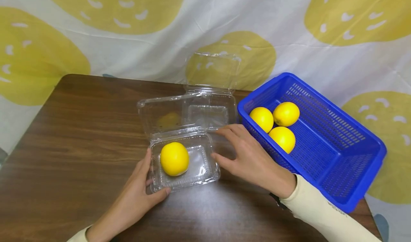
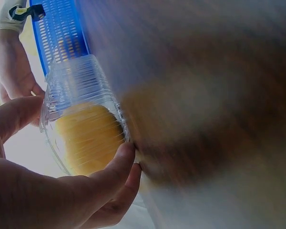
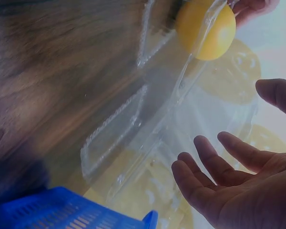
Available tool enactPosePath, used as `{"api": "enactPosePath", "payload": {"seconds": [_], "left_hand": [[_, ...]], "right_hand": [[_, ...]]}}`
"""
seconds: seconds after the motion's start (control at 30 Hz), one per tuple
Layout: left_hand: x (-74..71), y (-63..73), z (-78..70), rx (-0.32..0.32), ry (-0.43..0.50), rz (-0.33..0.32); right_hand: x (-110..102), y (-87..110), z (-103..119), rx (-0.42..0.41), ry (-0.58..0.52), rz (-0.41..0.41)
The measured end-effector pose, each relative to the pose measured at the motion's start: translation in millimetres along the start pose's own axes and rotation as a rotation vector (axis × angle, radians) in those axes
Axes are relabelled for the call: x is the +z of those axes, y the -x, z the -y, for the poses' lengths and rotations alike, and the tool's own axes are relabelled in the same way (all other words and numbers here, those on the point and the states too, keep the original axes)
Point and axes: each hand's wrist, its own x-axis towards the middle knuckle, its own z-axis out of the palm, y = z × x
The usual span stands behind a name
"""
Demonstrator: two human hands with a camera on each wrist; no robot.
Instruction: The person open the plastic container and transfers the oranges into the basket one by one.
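A clear plastic clamshell container (image 1: 202, 167) lies with its lid (image 1: 160, 110) raised toward the back, and one round yellow fruit (image 1: 174, 159) sits in its left half. My left hand (image 1: 138, 188) grips the container's front left corner, thumb along the front rim and fingers at the left side. In the left wrist view, thumb and fingers lie on either side of the clear plastic. Off the container's right edge, my right hand (image 1: 247, 156) has its fingers spread and holds nothing. The right wrist view shows those fingers (image 3: 209, 162) apart, with clear plastic beyond them.
Another clear clamshell container (image 1: 208, 113) stands open behind the first, partly behind its lid. To the right, a blue plastic basket (image 1: 363, 152) holds three yellow fruits (image 1: 287, 114). The brown wooden table (image 1: 80, 138) meets a patterned cloth (image 1: 154, 60) at its back edge.
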Motion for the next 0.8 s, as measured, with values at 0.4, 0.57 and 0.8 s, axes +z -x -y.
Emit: {"api": "enactPosePath", "payload": {"seconds": [0.4,0.57,0.8], "left_hand": [[-0.9,-0.8,-1.1,-0.021,0.002,0.023],[-0.7,0.1,-0.2,0.002,0.008,0.007],[-1.5,0.3,-0.5,-0.005,0.012,0.018]], "right_hand": [[17,-7.7,10,-0.004,-0.049,0.026],[25,-11.5,15,-0.035,-0.066,0.044],[34,-15.7,20,-0.088,-0.061,0.055]]}}
